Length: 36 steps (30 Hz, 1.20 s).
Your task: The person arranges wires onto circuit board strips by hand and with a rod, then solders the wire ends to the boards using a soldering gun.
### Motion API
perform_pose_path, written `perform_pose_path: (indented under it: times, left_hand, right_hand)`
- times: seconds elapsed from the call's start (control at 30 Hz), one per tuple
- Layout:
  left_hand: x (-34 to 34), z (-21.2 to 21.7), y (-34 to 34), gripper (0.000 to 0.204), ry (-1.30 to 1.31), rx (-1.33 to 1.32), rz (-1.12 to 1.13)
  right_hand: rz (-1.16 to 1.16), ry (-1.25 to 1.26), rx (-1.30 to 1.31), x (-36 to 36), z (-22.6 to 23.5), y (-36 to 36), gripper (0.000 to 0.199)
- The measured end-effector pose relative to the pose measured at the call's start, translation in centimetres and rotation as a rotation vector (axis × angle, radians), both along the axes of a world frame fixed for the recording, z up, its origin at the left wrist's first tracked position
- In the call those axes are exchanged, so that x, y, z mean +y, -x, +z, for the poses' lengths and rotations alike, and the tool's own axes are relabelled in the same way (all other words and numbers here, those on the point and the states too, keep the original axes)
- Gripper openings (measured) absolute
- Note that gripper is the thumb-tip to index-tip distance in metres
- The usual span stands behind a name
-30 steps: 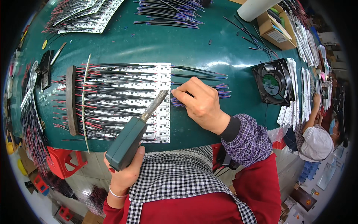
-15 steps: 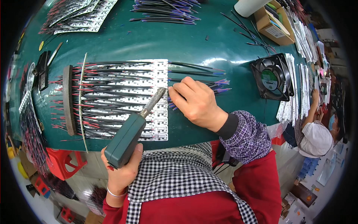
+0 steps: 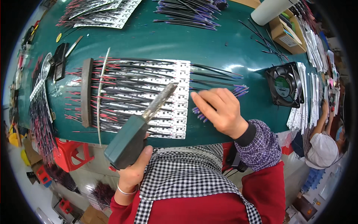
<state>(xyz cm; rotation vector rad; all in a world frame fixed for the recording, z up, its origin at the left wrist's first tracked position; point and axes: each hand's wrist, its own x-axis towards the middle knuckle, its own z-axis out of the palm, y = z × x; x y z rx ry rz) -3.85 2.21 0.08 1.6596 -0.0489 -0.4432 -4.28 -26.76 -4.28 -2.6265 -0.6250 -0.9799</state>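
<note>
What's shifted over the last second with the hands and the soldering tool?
The right hand has slid right, off the edge of the white strip panel, and now rests over the purple-tipped wires beside it. The left hand still grips the green soldering tool, its tip still angled over the panel. The wires, the dark bar and the fan lie as before.

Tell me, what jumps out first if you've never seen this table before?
The big dark green soldering tool in the left hand, its metal tip over white circuit strips bristling with red and black wires. Just right of them, the right hand rests on a bundle of purple-tipped wires. A black fan sits further right.
</note>
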Motion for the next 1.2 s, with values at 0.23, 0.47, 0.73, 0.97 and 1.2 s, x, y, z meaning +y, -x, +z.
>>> perform_pose_path:
  times: [0.23, 0.47, 0.73, 0.97, 1.2]
  left_hand:
    - [0.3, 0.0, 0.2, 0.048, -0.039, 0.026, 0.042]
    - [0.1, -0.7, 0.4, 0.040, -0.067, 0.042, 0.047]
    - [1.3, -1.7, 0.3, 0.040, -0.244, -0.295, -0.258]
    - [-0.5, -0.7, 0.1, 0.034, -0.269, -0.097, -0.189]
    - [-0.8, -0.8, -0.3, 0.022, -0.282, -0.299, -0.226]
  right_hand:
    - [-0.073, 0.008, 0.264, 1.0, -1.0, 0.1, 0.048]
    - [-0.063, -0.122, 0.237, 1.2, -1.0, 0.1, 0.040]
    - [-0.101, -0.114, 0.250, 1.5, -0.9, 0.3, 0.040]
    - [-0.066, -0.090, 0.220, 1.3, -1.2, 0.2, 0.030]
    - [-0.081, -0.083, 0.264, 1.3, -1.0, 0.2, 0.033]
